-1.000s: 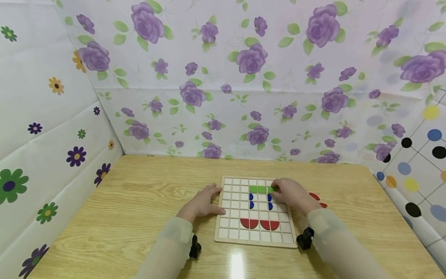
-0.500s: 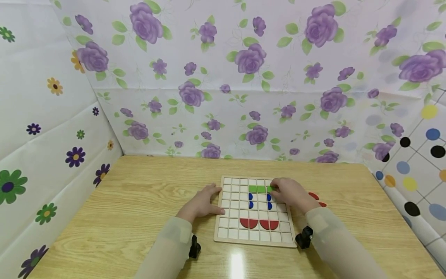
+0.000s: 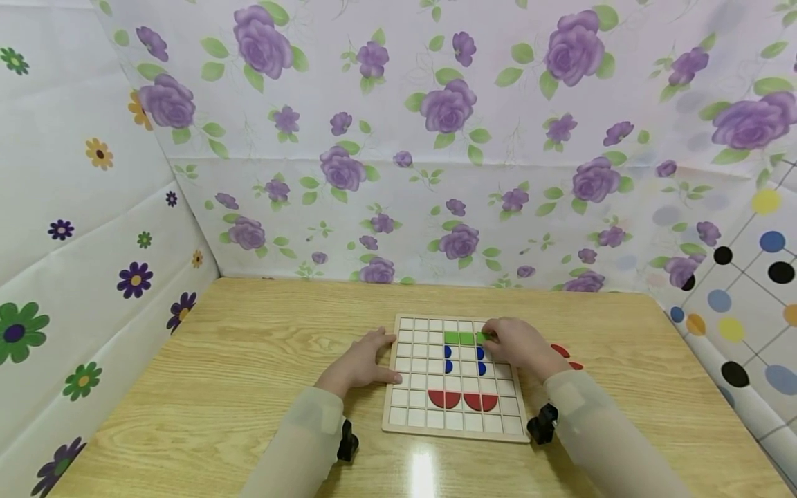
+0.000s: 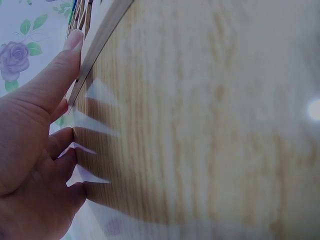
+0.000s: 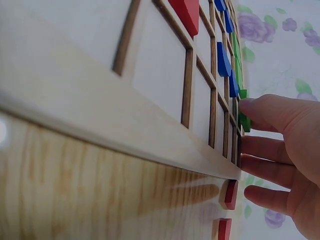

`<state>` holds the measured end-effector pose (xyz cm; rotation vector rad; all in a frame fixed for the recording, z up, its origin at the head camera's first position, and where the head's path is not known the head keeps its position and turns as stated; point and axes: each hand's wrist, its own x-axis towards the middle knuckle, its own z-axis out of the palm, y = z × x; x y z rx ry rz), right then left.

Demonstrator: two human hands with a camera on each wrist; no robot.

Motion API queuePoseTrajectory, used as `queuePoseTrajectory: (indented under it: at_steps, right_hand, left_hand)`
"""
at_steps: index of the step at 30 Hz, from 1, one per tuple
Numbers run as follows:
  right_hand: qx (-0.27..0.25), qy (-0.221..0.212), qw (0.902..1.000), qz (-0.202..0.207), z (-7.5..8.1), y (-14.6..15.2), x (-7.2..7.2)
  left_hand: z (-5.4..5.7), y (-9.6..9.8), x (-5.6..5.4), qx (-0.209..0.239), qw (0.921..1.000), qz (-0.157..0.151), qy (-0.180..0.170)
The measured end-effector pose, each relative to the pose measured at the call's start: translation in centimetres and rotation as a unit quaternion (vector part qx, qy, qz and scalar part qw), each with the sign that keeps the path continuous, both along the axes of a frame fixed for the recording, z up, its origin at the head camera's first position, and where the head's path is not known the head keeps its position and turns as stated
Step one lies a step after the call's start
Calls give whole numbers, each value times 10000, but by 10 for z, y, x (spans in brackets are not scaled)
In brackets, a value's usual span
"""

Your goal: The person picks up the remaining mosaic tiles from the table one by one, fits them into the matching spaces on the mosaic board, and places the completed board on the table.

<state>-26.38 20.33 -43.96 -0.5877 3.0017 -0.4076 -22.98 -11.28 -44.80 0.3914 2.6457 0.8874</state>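
A wooden grid board (image 3: 416,417) lies on the table, with coloured flat pieces in some of its cells. My right hand (image 3: 517,344) pinches a green square tile (image 5: 244,120) between thumb and fingers at the board's upper right, partly hidden by the fingers in the head view. Left of it, two green tiles (image 3: 459,338) sit in the same row. Below are several blue half-round pieces (image 3: 448,353) and red quarter-round pieces (image 3: 445,398). My left hand (image 3: 358,363) rests at the board's left edge, fingers spread, its thumb (image 4: 74,42) touching the frame.
Two loose red pieces (image 3: 568,355) lie on the wooden table (image 3: 280,325) to the right of the board, near the right forearm. A flowered cloth (image 3: 349,228) hangs behind the table's far edge. Patterned cloths stand at both sides.
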Motion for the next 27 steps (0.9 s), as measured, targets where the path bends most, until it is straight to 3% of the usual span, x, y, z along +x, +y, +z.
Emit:
queuePoseTrajectory:
  at_steps: [27]
  right_hand:
    - [-8, -75, 10000, -62, 2, -2, 3]
  left_hand:
    - [-1, -1, -1, 59, 10000, -11, -11]
